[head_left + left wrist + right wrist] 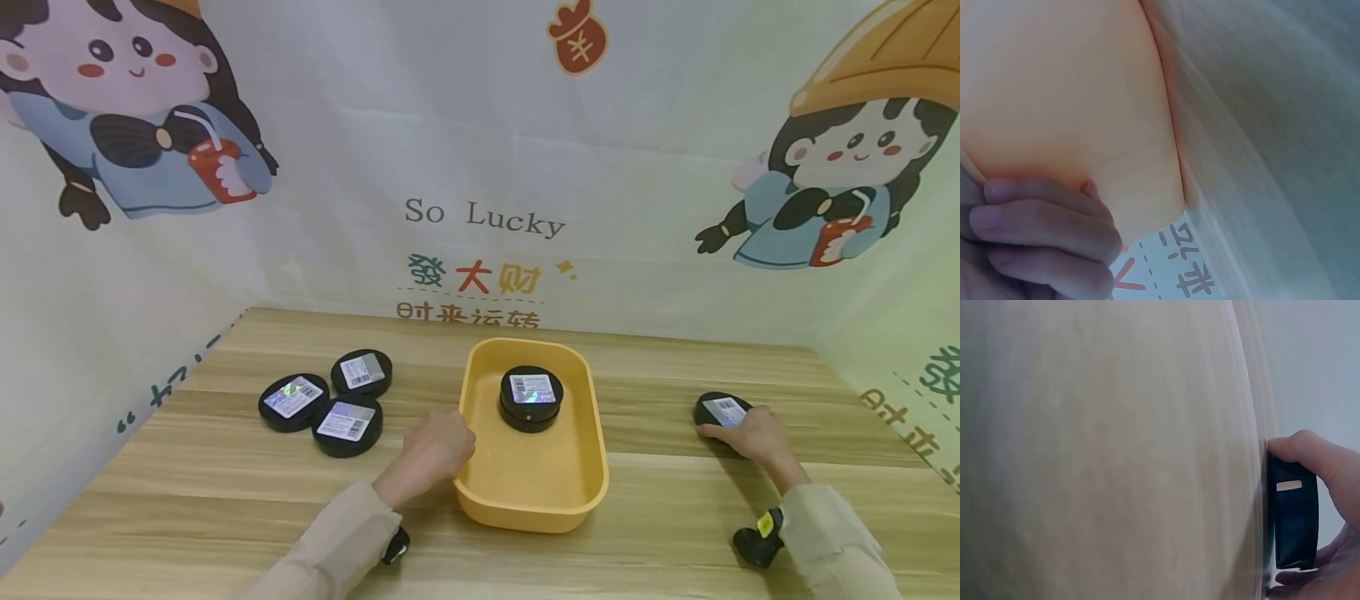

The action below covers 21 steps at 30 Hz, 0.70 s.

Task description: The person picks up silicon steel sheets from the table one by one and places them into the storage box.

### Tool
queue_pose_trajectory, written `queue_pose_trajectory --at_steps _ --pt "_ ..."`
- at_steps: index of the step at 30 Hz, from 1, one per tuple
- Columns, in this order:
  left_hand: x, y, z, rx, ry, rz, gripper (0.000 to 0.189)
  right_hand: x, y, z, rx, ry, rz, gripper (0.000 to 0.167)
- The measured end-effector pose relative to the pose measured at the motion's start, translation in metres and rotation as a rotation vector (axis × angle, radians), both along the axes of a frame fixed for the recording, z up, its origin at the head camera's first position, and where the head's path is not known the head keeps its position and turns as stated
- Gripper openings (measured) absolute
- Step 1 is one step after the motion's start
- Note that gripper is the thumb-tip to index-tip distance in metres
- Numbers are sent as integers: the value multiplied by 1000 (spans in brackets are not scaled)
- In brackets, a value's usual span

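My left hand (441, 446) grips the left rim of a yellow plastic tub (532, 518). In the left wrist view its curled fingers (1041, 219) lie against the tub's wall. Over on the right, my right hand (753, 433) holds a flat, round black case (722, 408) with a pale label on top. The right wrist view shows thumb and fingers around that case (1297, 515), which is at the tabletop; a small light slot marks its side. Inside the tub, toward the back, two similar cases (531, 396) appear stacked.
Three more labelled round black cases (348, 427) lie close together left of the tub on the wooden table (652, 533). A printed cloth (337, 167) hangs behind the table and along both sides. Black wrist devices (759, 542) sit under the sleeves.
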<state>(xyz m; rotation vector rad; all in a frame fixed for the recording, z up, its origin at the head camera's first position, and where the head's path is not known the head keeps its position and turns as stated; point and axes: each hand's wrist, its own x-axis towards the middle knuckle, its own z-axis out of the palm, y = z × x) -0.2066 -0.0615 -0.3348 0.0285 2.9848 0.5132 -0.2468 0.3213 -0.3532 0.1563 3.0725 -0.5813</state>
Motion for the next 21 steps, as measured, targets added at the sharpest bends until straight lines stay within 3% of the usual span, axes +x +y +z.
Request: queue_pose_trajectory --at_steps 6,21 --pt "0 0 0 -3 0 4 25 1 -2 1 110 16 -33 84" --pt "0 1 0 -18 -10 4 26 6 -4 6 -7 27 -30 79"
